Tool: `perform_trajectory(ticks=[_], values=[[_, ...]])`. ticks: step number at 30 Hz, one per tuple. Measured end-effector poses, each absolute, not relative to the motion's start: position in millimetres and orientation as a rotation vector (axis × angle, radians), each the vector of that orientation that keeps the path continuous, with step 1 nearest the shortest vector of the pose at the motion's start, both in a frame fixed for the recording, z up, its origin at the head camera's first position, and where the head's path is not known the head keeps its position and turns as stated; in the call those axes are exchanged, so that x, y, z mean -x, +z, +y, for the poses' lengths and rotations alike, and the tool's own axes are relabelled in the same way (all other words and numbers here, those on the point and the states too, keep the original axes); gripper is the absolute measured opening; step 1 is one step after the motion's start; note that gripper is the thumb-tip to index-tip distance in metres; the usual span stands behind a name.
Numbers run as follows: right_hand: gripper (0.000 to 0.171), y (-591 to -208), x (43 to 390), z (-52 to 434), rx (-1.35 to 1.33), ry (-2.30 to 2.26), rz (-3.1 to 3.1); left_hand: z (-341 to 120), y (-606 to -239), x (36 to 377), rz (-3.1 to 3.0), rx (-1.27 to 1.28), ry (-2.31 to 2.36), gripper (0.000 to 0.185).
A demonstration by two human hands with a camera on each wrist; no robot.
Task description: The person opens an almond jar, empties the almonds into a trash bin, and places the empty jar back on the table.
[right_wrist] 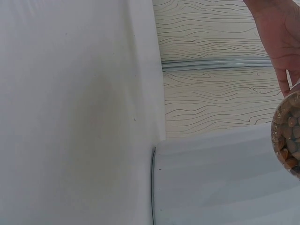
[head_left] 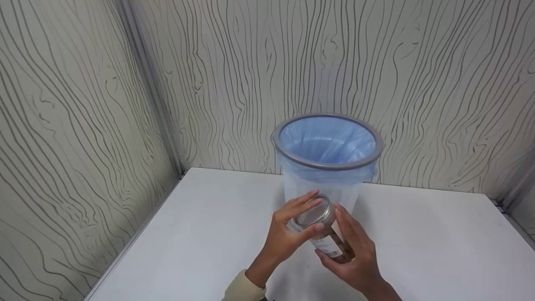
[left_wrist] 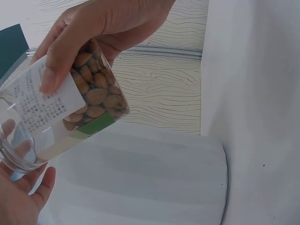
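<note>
From my head view the light is even and soft, bright without harsh glare, and the hands (head_left: 322, 242) throw only a faint shadow on the white surface (head_left: 200, 242). The wall lines bow a little toward the edges of that frame. Both wrist views look washed out on the white areas, and the jar (left_wrist: 61, 112) up close is slightly soft, with pale reflections on its clear end.

We see our two bare hands, left hand (head_left: 288, 234) and right hand (head_left: 355, 255), no rings or watch showing, a cream sleeve cuff (head_left: 244, 290) at our left wrist, right forearm uncovered
</note>
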State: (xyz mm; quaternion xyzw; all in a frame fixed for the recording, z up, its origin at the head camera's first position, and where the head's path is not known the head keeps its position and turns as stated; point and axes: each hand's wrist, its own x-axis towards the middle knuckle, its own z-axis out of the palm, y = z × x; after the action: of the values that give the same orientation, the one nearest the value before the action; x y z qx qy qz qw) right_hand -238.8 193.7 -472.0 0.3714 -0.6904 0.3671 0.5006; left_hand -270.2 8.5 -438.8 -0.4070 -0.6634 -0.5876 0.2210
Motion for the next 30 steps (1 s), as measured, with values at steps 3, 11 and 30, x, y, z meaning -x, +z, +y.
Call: perform_trajectory(ticks=[3,11,30], values=[[0.080,-471.6,238.8,193.8,-0.898,0.887,-1.671,8.8,-439.2,270.2,-1.843,1.113,-1.620,0.046],[0.081,-473.9,239.4,194.5,-0.896,0.886,-1.679,9.7,-441.1,269.9,-1.853,1.095,-1.609,0.045],[0.082,-479.0,241.9,197.7,-0.878,0.868,-1.713,13.1,-442.3,267.7,-1.892,1.002,-1.626,0.044]])
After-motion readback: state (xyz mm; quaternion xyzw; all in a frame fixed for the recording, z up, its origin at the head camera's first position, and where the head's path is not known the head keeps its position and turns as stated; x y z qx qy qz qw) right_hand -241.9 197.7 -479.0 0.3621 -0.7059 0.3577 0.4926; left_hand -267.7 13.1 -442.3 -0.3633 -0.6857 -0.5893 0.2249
